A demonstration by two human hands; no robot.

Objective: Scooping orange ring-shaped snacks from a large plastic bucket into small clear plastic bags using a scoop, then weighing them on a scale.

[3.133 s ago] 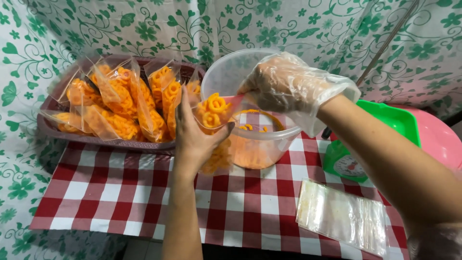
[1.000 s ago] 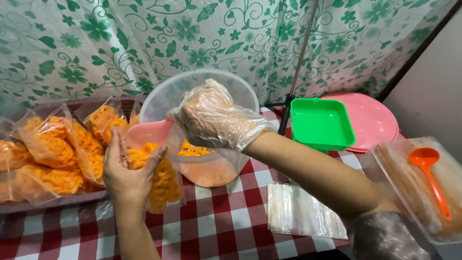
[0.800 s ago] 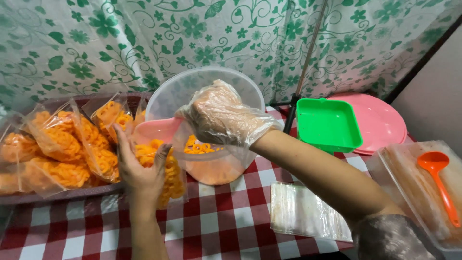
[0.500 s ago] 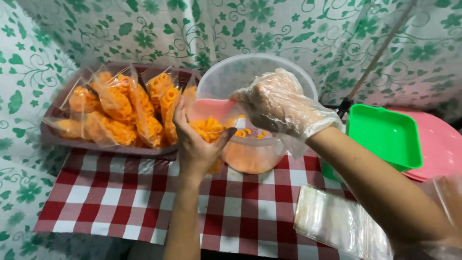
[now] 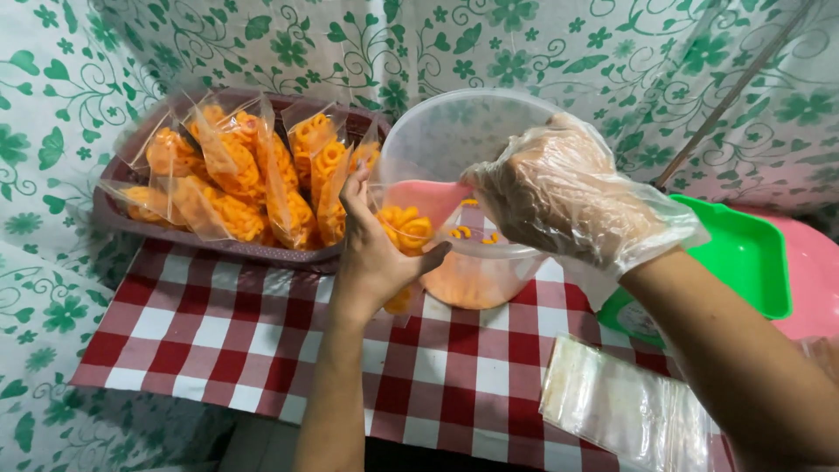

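My left hand (image 5: 376, 253) holds a small clear bag of orange ring snacks (image 5: 404, 232) upright in front of a clear plastic tub (image 5: 454, 140). My right hand (image 5: 559, 192), in a thin clear plastic glove, grips a pink scoop (image 5: 428, 199) whose lip rests over the bag's mouth. More orange snacks (image 5: 463, 280) lie in the bottom of the tub. The bag's lower part is hidden behind my left hand.
A brown tray (image 5: 218, 245) at the left holds several filled snack bags (image 5: 253, 175). A stack of clear bags (image 5: 629, 411) lies at the lower right. A green tray (image 5: 743, 253) sits on a pink lid (image 5: 813, 280). A red checked cloth (image 5: 218, 332) covers the table.
The view swung back left, so the orange spoon and box at the right dropped out. My hands stay at the tub, with the pink scoop still over the held bag.
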